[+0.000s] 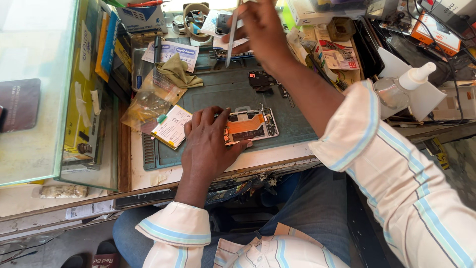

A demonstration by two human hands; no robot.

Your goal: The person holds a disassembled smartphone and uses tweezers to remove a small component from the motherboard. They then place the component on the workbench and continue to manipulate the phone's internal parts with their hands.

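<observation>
On the grey mat (218,94) at the table's front edge: opened phone (250,125), long axis left-right, pinned flat under left hand (208,144), fingers spread, no pinch. Right hand (258,25) up at the far side, grip clamped on thin tweezers (231,42) pointing down; phone sits nearer, below-left.

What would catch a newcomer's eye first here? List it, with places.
At the centre of the grey-green rubber work mat lies an opened smartphone with an orange inner panel, pinned by the left hand. Above it, the right hand holds a thin metal tool. At the right edge stands a clear plastic squeeze bottle with a white nozzle.
</observation>
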